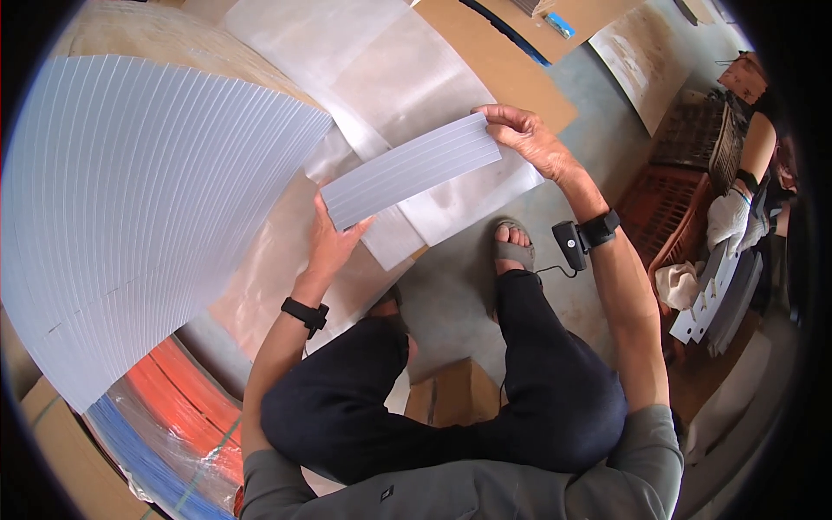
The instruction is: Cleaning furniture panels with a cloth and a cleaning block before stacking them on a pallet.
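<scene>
Between my two hands I hold a pale grey strip of ribbed plastic sheet (412, 169), tilted with its right end farther away. My left hand (334, 238) grips its near left end, thumb along the lower edge and fingers behind. At the far right end my right hand (529, 139) pinches the corner between thumb and fingers. To the left lies a large stack of similar ribbed grey sheet (165, 199), its parallel lines fanning across it. White foam-like sheeting (416, 78) spreads on the floor beyond and under the strip.
Orange (178, 390) and blue wrapped bundles (143, 459) lie at the lower left. A cardboard box (455, 394) stands between my legs. Red-brown plastic crates (663, 212) line the right side, where another person's gloved hand (728, 217) holds grey slotted pieces (711, 295). Cardboard (529, 95) lies at the back.
</scene>
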Available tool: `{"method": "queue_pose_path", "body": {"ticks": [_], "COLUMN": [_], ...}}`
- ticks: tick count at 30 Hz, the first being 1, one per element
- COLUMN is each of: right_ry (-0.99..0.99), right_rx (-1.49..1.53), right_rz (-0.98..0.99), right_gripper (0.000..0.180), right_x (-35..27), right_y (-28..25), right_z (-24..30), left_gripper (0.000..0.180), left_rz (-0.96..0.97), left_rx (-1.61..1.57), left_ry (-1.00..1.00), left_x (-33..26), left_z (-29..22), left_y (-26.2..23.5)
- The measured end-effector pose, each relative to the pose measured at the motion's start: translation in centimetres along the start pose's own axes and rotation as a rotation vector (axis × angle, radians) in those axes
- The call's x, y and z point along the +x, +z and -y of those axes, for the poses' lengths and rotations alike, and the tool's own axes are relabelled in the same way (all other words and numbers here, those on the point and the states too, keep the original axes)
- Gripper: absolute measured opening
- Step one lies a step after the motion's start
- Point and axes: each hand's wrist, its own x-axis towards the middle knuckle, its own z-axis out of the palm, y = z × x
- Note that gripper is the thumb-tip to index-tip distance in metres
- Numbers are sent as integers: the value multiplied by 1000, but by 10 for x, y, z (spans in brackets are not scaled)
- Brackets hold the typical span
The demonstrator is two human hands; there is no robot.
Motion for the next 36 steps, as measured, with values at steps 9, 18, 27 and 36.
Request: {"method": "queue_pose_path", "body": {"ticks": [9,18,27,36], "right_ry": [-123,-350,-414,-47], "right_rx": [-233,-170,-98,-150], "right_rz": [-109,-202,-67,5], "right_gripper": [59,64,93,98], "right_x": [-16,-14,-10,-15], "right_y": [22,53,36,19], "right_z": [-9,-26,-32,7], "left_gripper": [95,98,96,88], "left_rz": [-79,-70,-32,26], "left_rx": [24,95,-27,-409], "left_ry": [79,79,37,-92], "left_x": [6,1,5,3], "left_z": [-1,5,3,-25], "left_y": [15,5,10,-25]}}
